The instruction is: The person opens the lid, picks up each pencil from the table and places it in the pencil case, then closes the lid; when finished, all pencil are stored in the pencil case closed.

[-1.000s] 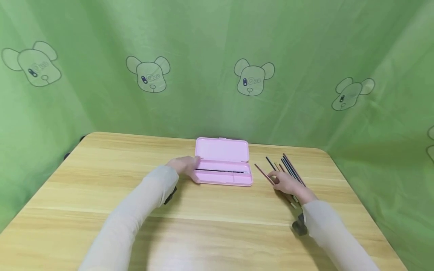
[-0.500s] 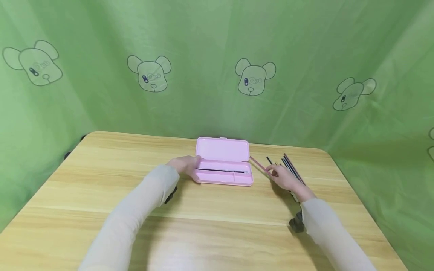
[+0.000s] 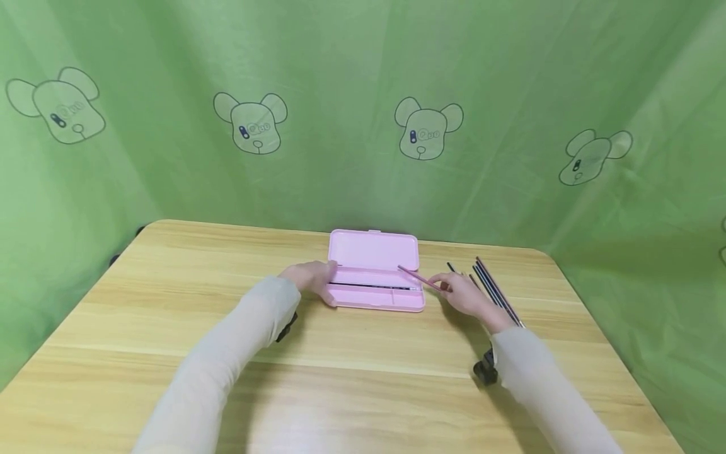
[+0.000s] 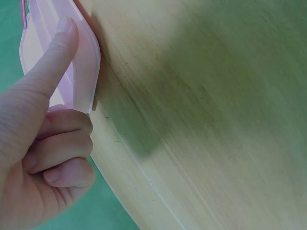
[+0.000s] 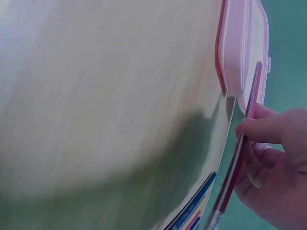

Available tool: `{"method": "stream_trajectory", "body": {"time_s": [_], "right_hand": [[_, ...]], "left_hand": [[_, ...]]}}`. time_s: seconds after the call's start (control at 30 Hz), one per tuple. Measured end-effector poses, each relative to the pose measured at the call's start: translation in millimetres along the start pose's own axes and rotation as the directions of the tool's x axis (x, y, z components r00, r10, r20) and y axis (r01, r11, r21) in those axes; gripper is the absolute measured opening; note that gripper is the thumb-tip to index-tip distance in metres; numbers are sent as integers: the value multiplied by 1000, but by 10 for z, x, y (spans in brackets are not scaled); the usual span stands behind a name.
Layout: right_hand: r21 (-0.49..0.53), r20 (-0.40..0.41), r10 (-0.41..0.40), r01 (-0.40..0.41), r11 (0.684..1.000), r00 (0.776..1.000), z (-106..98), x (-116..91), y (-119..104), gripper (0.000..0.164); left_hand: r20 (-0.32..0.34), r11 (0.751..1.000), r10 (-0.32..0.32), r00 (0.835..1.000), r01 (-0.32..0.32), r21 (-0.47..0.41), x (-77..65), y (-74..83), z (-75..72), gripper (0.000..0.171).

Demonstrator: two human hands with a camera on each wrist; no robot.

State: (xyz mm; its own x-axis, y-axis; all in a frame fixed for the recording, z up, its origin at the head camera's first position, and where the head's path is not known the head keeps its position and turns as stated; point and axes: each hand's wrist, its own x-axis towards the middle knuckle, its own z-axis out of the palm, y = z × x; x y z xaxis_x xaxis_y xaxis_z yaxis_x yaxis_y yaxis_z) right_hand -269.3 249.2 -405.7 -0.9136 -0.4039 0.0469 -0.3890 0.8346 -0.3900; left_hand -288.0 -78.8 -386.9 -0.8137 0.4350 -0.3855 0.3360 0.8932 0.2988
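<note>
A pink pencil case (image 3: 374, 251) lies open on the table with its lid tipped back. Inside its long compartment rests one dark pencil (image 3: 368, 286). My left hand (image 3: 308, 277) grips the case's left end; the left wrist view has the thumb over the case (image 4: 85, 72) and the other fingers curled at its end. Thumb and fingers of my right hand (image 3: 464, 295) pinch a reddish pencil (image 3: 418, 277) held aslant, its far tip over the case's right part. In the right wrist view, a metal band shows at the lower end of that pencil (image 5: 230, 179).
Several pencils (image 3: 492, 285) lie in a loose group right of the case, partly hidden by my right hand. The wooden table (image 3: 363, 378) ends at a green curtain (image 3: 340, 176) close behind the case. Dark wrist devices sit under both sleeves.
My right hand has lifted the reddish pencil from beside the group and carried it left, so its tip is now over the case. The left hand has stayed on the case.
</note>
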Motion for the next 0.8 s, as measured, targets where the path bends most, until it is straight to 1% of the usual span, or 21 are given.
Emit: {"method": "stream_trajectory", "body": {"time_s": [0.2,0.4,0.57,0.7,0.8], "right_hand": [[-5,-4,-67,67,998,998,53,100,-105,30],[-17,13,-90,90,996,996,75,204,-232,33],[7,23,-128,128,992,992,116,300,-321,34],[21,25,-147,146,989,989,177,384,-390,31],[5,18,-185,185,983,983,237,454,-448,28]], "left_hand": [[8,1000,-1,1000,1,-1,11,-6,-5,90],[8,1000,-4,1000,4,-14,11,-10,-2,91],[10,1000,-3,1000,3,-23,9,-5,-3,94],[13,1000,4,1000,-4,-30,13,-4,1,95],[12,1000,8,1000,-8,-30,20,-9,9,96]]}}
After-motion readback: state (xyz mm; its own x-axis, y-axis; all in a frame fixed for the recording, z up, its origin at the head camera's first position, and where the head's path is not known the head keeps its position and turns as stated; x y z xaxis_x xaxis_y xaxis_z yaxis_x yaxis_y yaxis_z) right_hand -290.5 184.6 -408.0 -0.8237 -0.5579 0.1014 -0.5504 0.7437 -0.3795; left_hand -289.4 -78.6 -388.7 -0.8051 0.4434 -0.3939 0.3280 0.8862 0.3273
